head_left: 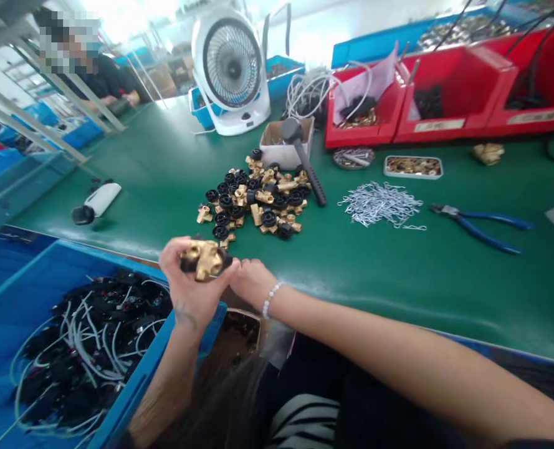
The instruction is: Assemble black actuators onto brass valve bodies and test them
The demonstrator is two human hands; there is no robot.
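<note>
My left hand (187, 293) grips a brass fitting (204, 259) with a black cap on its end, held up over the table's front edge. My right hand (250, 282), a bead bracelet on its wrist, is curled against the fitting's right side, fingers closed at the black part; what it pinches is hidden. Just beyond lies a pile of brass fittings and black caps (257, 199) on the green table (398, 268).
A blue crate of black parts with white wires (85, 349) sits lower left. A black mallet (305, 159) leans on a small cardboard box. Wire clips (382, 204), blue pliers (485, 224), red bins (445, 93), a white fan (232, 68). Another person sits far left.
</note>
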